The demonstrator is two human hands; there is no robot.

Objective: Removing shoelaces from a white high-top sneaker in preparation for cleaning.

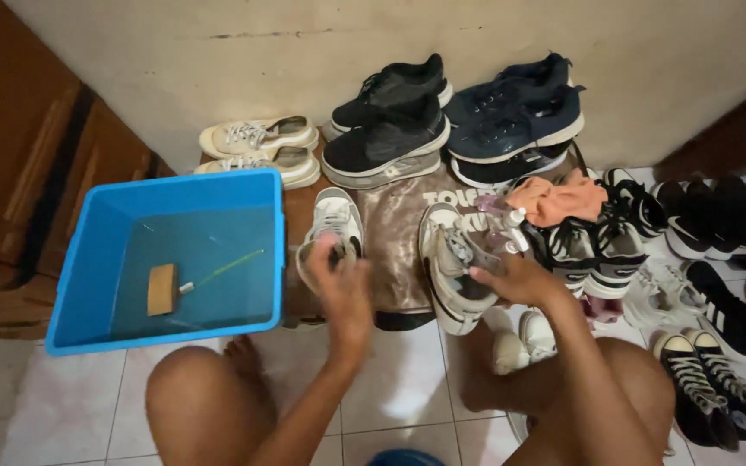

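My left hand (338,280) grips something small, can't tell what; right hand (511,278) holds a white sneaker (452,267). Blue tub (88,285) at nine o'clock; most shoes look untouched.

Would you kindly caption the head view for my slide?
Left hand and right hand hold white sneakers beside a blue tub.

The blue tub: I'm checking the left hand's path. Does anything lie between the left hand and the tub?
Nothing visible does. The left hand is beside the tub, apart from its right wall, with bare mat and tile between. A white shoe lies just behind the hand, not in that gap.
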